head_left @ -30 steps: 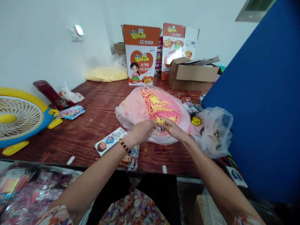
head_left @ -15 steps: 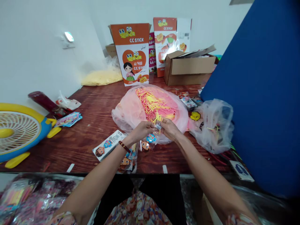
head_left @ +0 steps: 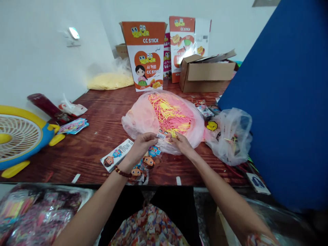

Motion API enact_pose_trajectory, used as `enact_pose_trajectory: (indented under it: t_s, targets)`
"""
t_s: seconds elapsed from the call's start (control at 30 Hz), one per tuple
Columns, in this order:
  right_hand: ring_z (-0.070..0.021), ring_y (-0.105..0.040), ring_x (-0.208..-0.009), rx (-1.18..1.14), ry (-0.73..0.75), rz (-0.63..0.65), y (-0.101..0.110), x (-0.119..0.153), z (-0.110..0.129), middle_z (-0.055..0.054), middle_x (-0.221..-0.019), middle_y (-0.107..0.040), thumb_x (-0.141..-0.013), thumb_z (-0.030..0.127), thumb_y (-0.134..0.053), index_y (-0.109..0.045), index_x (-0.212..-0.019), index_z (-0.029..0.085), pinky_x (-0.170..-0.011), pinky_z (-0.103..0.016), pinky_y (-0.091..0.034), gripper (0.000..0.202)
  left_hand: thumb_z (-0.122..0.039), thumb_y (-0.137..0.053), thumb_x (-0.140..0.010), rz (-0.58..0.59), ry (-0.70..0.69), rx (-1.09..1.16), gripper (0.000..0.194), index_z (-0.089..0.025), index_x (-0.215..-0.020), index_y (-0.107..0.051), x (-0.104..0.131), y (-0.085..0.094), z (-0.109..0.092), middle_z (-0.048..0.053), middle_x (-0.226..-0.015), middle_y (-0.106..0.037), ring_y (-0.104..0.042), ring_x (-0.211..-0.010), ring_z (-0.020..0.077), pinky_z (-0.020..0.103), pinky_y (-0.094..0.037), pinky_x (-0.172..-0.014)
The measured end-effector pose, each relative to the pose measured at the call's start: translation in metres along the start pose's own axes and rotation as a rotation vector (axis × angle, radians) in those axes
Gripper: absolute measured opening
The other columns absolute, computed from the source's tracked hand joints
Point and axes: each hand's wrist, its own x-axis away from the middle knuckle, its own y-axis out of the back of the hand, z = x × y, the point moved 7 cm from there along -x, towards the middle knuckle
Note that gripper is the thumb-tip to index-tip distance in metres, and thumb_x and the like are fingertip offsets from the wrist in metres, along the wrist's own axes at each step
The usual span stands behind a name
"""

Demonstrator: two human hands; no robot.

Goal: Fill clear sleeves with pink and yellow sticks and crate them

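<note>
A large translucent bag (head_left: pixel 139 114) lies open on the dark wooden table (head_left: pixel 102 112), full of thin pink and yellow sticks (head_left: pixel 174 118). At its near edge, my left hand (head_left: pixel 145 143) pinches a small clear printed packet (head_left: pixel 161 136). My right hand (head_left: pixel 181 141) is closed on a few yellow sticks (head_left: pixel 173 133), just right of the packet. Flat printed packets (head_left: pixel 149 161) lie below my left hand, beside a white printed box (head_left: pixel 116 155).
Yellow-blue fan (head_left: pixel 20 136) at left; orange-white cartons (head_left: pixel 146 56) and an open brown box (head_left: pixel 208 77) behind. Right of the big bag are a clear plastic bag (head_left: pixel 230 136) and a blue panel (head_left: pixel 284 102). A tray of wrapped packs (head_left: pixel 38 215) sits lower left.
My hands have moved apart; my left hand shifted left with the packet, which now lies stretched out towards my right hand. The view has shifted slightly.
</note>
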Motion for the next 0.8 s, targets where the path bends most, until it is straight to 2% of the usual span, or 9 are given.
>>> enact_pose_trajectory:
  t_s: [0.13, 0.23, 0.3, 0.43, 0.53, 0.67, 0.8]
  targets:
    - [-0.0175, -0.062, -0.070, -0.038, -0.005, -0.039, -0.002, 0.001, 0.004, 0.000, -0.072, -0.069, -0.067, 0.049, -0.072, -0.062, -0.077, 0.022, -0.067, -0.030, -0.048, 0.031, -0.036, -0.079, -0.068, -0.063, 0.018, 0.044, 0.024, -0.015, -0.073, -0.069, 0.018, 0.010, 0.004, -0.002, -0.064, -0.061, -0.051, -0.059, 0.0090, 0.021, -0.040, -0.058]
    - [-0.0157, -0.060, -0.059, -0.189, -0.032, -0.012, -0.010, 0.004, 0.024, 0.001, -0.067, -0.067, -0.062, 0.051, -0.077, -0.061, -0.083, 0.022, -0.057, -0.028, -0.046, 0.039, -0.037, -0.079, -0.069, -0.068, 0.017, 0.029, 0.025, -0.015, -0.070, -0.066, 0.023, 0.013, 0.011, -0.003, -0.062, -0.059, -0.049, -0.056, 0.0078, 0.020, -0.037, -0.055]
    - [-0.0152, -0.060, -0.059, -0.214, -0.008, 0.047, -0.020, 0.009, 0.044, 0.001, -0.070, -0.068, -0.065, 0.050, -0.077, -0.061, -0.086, 0.022, -0.056, -0.027, -0.045, 0.039, -0.035, -0.079, -0.069, -0.077, 0.004, 0.015, 0.025, -0.015, -0.070, -0.066, 0.024, 0.016, 0.015, -0.003, -0.063, -0.059, -0.048, -0.057, 0.0077, 0.020, -0.036, -0.055]
    - [-0.0142, -0.057, -0.064, -0.026, 0.173, 0.190, -0.045, 0.028, 0.087, -0.001, -0.077, -0.068, -0.079, 0.044, -0.067, -0.062, -0.088, 0.021, -0.060, -0.027, -0.044, 0.025, -0.035, -0.078, -0.069, -0.083, -0.003, -0.035, 0.023, -0.015, -0.069, -0.066, 0.029, 0.022, 0.018, -0.003, -0.064, -0.059, -0.048, -0.059, 0.0086, 0.021, -0.036, -0.056]
    - [-0.0142, -0.052, -0.065, 0.216, 0.295, 0.277, -0.065, 0.039, 0.105, 0.000, -0.075, -0.062, -0.086, 0.036, -0.059, -0.059, -0.083, 0.021, -0.061, -0.027, -0.040, 0.016, -0.036, -0.076, -0.070, -0.089, 0.004, -0.077, 0.025, -0.014, -0.066, -0.065, 0.034, 0.026, 0.017, -0.003, -0.061, -0.056, -0.045, -0.057, 0.0086, 0.021, -0.034, -0.054]
    - [-0.0142, -0.046, -0.063, 0.503, 0.423, 0.333, -0.082, 0.047, 0.113, 0.002, -0.068, -0.052, -0.090, 0.028, -0.053, -0.047, -0.074, 0.023, -0.060, -0.027, -0.034, 0.018, -0.037, -0.072, -0.074, -0.060, 0.005, -0.125, 0.026, -0.015, -0.063, -0.062, 0.040, 0.029, 0.018, -0.003, -0.059, -0.054, -0.043, -0.056, 0.0089, 0.022, -0.032, -0.053]
    - [-0.0133, -0.046, -0.061, 0.505, 0.385, 0.386, -0.085, 0.048, 0.108, 0.003, -0.068, -0.052, -0.092, 0.029, -0.053, -0.047, -0.078, 0.022, -0.058, -0.026, -0.033, 0.016, -0.040, -0.066, -0.080, -0.010, -0.004, -0.154, 0.032, -0.015, -0.060, -0.058, 0.047, 0.030, 0.019, -0.004, -0.056, -0.049, -0.038, -0.053, 0.0081, 0.022, -0.030, -0.051]
